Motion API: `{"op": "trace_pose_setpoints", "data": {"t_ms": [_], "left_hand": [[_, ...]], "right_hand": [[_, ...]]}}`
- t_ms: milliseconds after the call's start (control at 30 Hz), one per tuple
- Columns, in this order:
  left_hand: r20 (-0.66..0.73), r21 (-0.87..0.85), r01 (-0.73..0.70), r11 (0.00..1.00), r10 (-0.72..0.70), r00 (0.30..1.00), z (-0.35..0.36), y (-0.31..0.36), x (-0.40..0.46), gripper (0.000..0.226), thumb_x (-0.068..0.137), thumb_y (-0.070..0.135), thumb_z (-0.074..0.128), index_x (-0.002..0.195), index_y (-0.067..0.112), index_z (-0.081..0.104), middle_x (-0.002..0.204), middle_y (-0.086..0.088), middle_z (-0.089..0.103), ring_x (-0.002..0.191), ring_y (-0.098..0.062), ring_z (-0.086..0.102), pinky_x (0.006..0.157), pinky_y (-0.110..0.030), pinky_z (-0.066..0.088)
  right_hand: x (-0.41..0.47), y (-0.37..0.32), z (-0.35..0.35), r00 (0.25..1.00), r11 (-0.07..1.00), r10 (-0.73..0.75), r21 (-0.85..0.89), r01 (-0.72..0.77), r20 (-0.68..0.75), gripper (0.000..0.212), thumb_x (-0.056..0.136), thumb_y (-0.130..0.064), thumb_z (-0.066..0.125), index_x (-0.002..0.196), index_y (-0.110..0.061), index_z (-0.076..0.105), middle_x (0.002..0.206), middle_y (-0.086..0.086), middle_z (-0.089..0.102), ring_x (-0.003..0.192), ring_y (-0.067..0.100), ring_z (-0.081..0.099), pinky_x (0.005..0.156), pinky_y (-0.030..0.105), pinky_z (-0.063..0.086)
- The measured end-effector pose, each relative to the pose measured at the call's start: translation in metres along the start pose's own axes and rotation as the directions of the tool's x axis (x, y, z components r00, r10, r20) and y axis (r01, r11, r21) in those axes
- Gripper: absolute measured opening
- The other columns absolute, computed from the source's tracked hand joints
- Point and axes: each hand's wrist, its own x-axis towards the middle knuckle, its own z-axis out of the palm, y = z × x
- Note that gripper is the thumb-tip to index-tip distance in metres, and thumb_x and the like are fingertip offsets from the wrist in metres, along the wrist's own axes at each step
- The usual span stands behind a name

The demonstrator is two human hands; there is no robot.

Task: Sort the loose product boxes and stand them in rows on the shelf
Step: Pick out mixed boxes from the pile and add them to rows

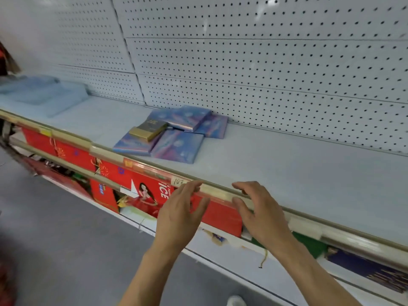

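Note:
Several flat blue-purple product boxes (178, 148) lie loose in a pile on the pale shelf (287, 168), close to the pegboard back. A gold box (147, 130) rests on top of the pile, tilted. My left hand (181, 215) and my right hand (260, 213) hover at the shelf's front rail (220, 192), well short of the pile. Both have fingers spread and hold nothing. My right fingertips touch or nearly touch the rail.
Folded light-blue cloth (44, 93) lies at the shelf's far left. A white pegboard wall (265, 74) backs the shelf. Below the rail, a lower shelf holds red boxes (141, 188), a green item (309, 244) and a dark blue box (364, 270). Grey floor (66, 250) is at lower left.

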Motion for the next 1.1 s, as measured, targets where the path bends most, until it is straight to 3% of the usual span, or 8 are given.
{"op": "trace_pose_setpoints", "data": {"t_ms": [100,267,467,733,833,933,1033,1100], "left_hand": [[0.001,-0.051,0.034,0.998,-0.034,0.999,-0.011,-0.029,0.03,0.037,0.091,0.04,0.059,0.128,0.033,0.054,0.115,0.019,0.061,0.091,0.005,0.057,0.077,-0.015,0.044],[-0.001,-0.052,0.038,0.998,-0.038,0.999,-0.029,-0.087,0.097,0.04,0.091,0.04,0.061,0.13,0.03,0.053,0.12,0.014,0.062,0.106,-0.002,0.058,0.09,-0.029,0.05],[0.035,-0.052,0.081,0.995,-0.08,0.996,-0.052,-0.154,0.178,0.044,0.092,0.04,0.06,0.132,0.025,0.051,0.125,0.012,0.058,0.113,-0.004,0.053,0.087,-0.019,0.039],[0.019,0.228,0.094,0.969,-0.1,0.995,-0.037,-0.231,0.286,0.076,0.079,0.041,0.072,0.137,0.002,0.042,0.138,-0.021,0.046,0.126,-0.04,0.042,0.104,-0.048,0.036],[0.094,0.249,0.204,0.947,-0.234,0.968,-0.035,-0.242,0.318,0.084,0.077,0.06,0.065,0.136,0.005,0.039,0.136,-0.018,0.048,0.124,-0.04,0.044,0.101,-0.048,0.038],[0.197,0.324,0.171,0.93,-0.243,0.95,-0.037,-0.248,0.331,0.093,0.072,0.07,0.062,0.137,0.01,0.033,0.136,-0.014,0.047,0.126,-0.035,0.041,0.098,-0.046,0.039],[0.281,0.331,0.127,0.935,-0.226,0.933,-0.042,-0.251,0.342,0.112,0.061,0.076,0.068,0.143,0.013,0.024,0.135,-0.017,0.045,0.127,-0.035,0.037,0.098,-0.047,0.039],[0.359,0.294,0.108,0.95,-0.215,0.908,-0.041,-0.252,0.346,0.131,0.052,0.08,0.07,0.149,0.015,0.011,0.136,-0.018,0.041,0.129,-0.037,0.034,0.1,-0.049,0.038]], "right_hand": [[0.035,-0.01,0.027,1.0,1.0,0.005,-0.008,-0.005,0.026,0.03,0.094,-0.032,0.054,0.124,-0.033,0.053,0.119,-0.019,0.053,0.111,0.002,0.048,0.085,0.022,0.042],[0.105,-0.023,0.075,0.998,0.999,0.027,-0.023,-0.026,0.057,0.032,0.094,-0.034,0.053,0.126,-0.032,0.051,0.124,-0.016,0.051,0.115,0.005,0.047,0.088,0.028,0.044],[0.184,-0.034,0.121,0.977,0.988,0.146,-0.079,-0.136,0.152,0.041,0.095,-0.038,0.049,0.134,-0.03,0.041,0.133,-0.009,0.045,0.125,0.011,0.04,0.093,0.034,0.043],[0.226,-0.039,0.149,0.873,0.891,0.441,-0.217,-0.398,0.21,0.067,0.092,-0.048,0.051,0.144,-0.016,0.025,0.138,0.007,0.042,0.125,0.025,0.04,0.093,0.038,0.04],[0.231,-0.041,0.156,0.819,0.836,0.539,-0.248,-0.49,0.196,0.064,0.091,-0.047,0.051,0.14,-0.013,0.028,0.132,0.01,0.048,0.117,0.029,0.042,0.087,0.039,0.042],[0.236,-0.052,0.165,0.787,0.795,0.59,-0.3,-0.527,0.182,0.064,0.092,-0.045,0.049,0.142,-0.013,0.024,0.13,0.011,0.049,0.116,0.03,0.041,0.088,0.04,0.042],[0.244,-0.065,0.176,0.746,0.77,0.637,-0.191,-0.609,0.193,0.071,0.093,-0.039,0.05,0.149,-0.013,0.015,0.137,0.013,0.043,0.124,0.031,0.035,0.099,0.039,0.036],[0.25,-0.073,0.182,0.726,0.725,0.674,0.065,-0.686,0.138,0.073,0.09,-0.035,0.058,0.148,-0.015,0.02,0.142,0.011,0.041,0.128,0.029,0.037,0.105,0.04,0.034]]}}
